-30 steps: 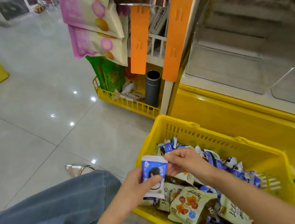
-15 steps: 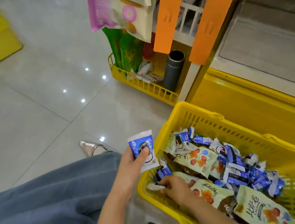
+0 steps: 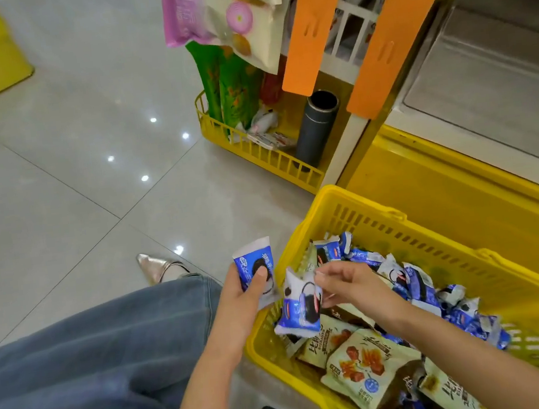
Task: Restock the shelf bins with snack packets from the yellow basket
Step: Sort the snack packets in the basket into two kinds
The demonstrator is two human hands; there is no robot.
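Wrapper film on the blue packet (image 3: 299, 306) looks thin, slick and crinkly, and the contents light but probably crushable, so the crimped top seam seems the safest place to pinch. That is where the right hand (image 3: 345, 283) holds it between thumb and fingertips, dangling over the near-left corner of the yellow basket (image 3: 344, 191) in the lower middle of the frame. Just left, the left hand (image 3: 240, 299) is curled round a second blue packet (image 3: 255, 267), thumb on its face; the shelf bins (image 3: 485, 92) lie upper right.
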